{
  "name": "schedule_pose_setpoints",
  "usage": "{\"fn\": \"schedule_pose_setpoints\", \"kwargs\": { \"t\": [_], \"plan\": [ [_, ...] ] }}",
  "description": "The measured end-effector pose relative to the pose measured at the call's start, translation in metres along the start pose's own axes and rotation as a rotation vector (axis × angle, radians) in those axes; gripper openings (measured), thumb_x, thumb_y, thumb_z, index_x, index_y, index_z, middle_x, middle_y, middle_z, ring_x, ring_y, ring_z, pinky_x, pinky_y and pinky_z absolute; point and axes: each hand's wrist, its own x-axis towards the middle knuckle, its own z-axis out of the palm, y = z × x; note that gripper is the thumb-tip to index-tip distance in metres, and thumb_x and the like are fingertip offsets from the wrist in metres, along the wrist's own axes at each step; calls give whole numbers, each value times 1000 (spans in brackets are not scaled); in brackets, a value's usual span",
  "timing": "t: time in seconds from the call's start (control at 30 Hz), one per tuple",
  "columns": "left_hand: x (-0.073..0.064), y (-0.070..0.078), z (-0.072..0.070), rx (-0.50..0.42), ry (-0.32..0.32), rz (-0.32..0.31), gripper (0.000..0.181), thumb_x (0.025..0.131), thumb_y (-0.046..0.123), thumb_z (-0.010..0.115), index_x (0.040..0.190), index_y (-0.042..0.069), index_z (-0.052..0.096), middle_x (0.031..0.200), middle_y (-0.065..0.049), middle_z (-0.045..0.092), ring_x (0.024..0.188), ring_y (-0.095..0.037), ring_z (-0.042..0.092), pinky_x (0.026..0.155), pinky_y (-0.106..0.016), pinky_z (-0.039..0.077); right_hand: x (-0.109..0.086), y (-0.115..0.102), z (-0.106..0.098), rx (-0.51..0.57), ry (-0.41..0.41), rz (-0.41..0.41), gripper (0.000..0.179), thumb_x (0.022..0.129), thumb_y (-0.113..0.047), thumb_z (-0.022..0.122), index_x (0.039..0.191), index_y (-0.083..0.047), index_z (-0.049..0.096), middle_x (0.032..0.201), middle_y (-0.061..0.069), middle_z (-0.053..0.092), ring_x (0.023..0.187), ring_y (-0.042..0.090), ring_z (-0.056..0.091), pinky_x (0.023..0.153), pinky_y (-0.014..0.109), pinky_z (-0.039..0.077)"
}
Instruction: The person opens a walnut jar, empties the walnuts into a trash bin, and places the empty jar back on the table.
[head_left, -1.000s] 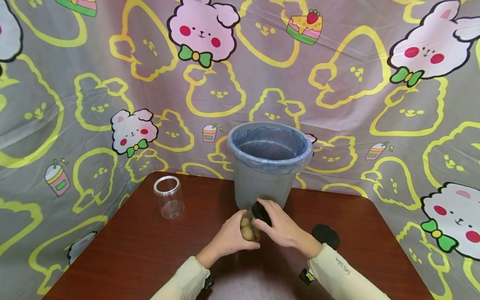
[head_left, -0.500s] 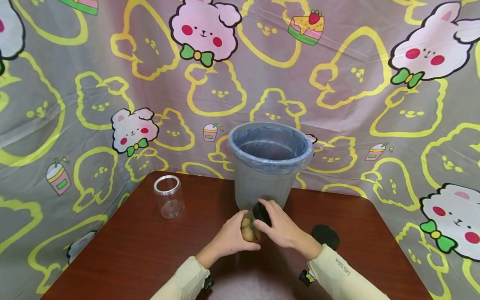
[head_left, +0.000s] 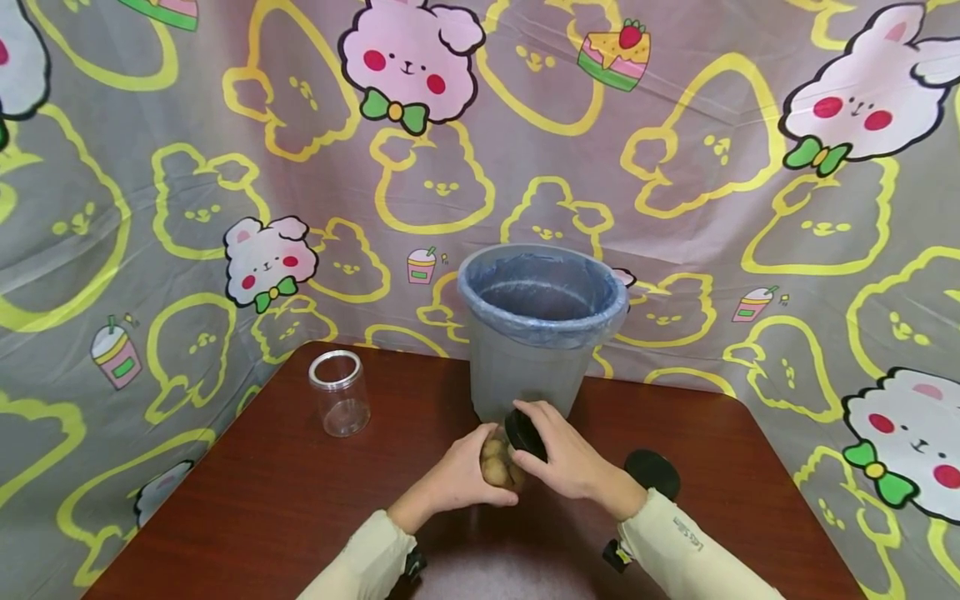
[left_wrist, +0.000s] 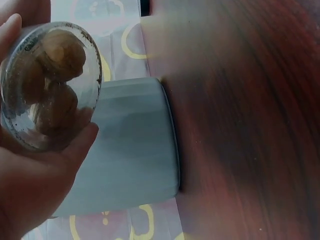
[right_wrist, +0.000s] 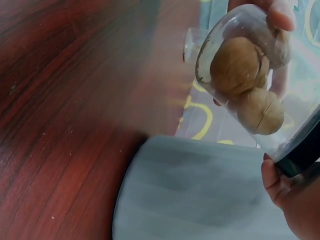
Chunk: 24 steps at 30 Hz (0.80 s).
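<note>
**Head view: walnuts (right_wrist: 239,65) in a clear jar (right_wrist: 250,20)**

At left on the table (head_left: 247,517) stands a clear canister (head_left: 341,407), open-topped, with a silvery rim. Next, the left hand (head_left: 459,475) is clamped round the jar, held tilted before the bin — see-through, rounded at its base, the brown, seamed nuts bunched toward that end. The right hand (head_left: 564,454) grips its black lid (head_left: 527,437), seated at the upper end. Behind stands the grey bin (head_left: 525,375), a blue liner (head_left: 555,335) folded over its rim — its bottom is hidden. Rightmost, a black disc (head_left: 652,472) lies near the right forearm.
</note>
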Motion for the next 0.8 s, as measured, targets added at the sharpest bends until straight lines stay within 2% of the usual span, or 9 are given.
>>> {"fn": "schedule_pose_setpoints", "kwargs": {
  "t": [0.17, 0.3, 0.47, 0.6, 0.8],
  "plan": [
    [-1, 3, -4, -35, -37, 11, 87, 54, 45, 80, 124, 14, 37, 110, 4, 50, 88, -8, 52, 73, -24, 43, -1, 1, -1, 16, 8, -48, 65, 81, -36, 58, 135, -13, 30, 123, -5, 37, 110, 8, 37, 89, 33, 36],
    [-1, 3, -5, -56, -56, 21, 88, 54, 49, 78, 124, 15, 37, 110, 4, 50, 87, -7, 52, 72, -23, 44, -1, 0, -3, 21, 16, -83, 67, 79, -35, 60, 134, -9, 33, 123, -5, 36, 112, 8, 35, 90, 32, 35],
    [-2, 3, -5, -73, -56, 17, 87, 54, 46, 79, 124, 15, 37, 110, 4, 51, 87, -8, 53, 72, -24, 44, -1, 0, -4, 11, 8, -102, 68, 79, -34, 60, 135, -11, 31, 126, -4, 35, 115, 9, 33, 92, 32, 33],
    [-2, 3, -2, -26, -15, -12, 87, 54, 44, 80, 124, 15, 37, 109, 5, 50, 88, -8, 52, 73, -25, 43, -2, 0, -5, 17, -15, -83, 66, 82, -34, 56, 137, -14, 27, 132, -2, 32, 119, 11, 30, 93, 36, 32],
    [1, 5, 2, 82, 48, -57, 95, 51, 60, 74, 125, 14, 37, 111, 4, 48, 92, -8, 50, 76, -28, 42, -3, -3, -4, 60, -21, 27, 58, 89, -37, 46, 138, -12, 27, 136, 1, 30, 123, 15, 27, 94, 42, 30]
  ]
}}
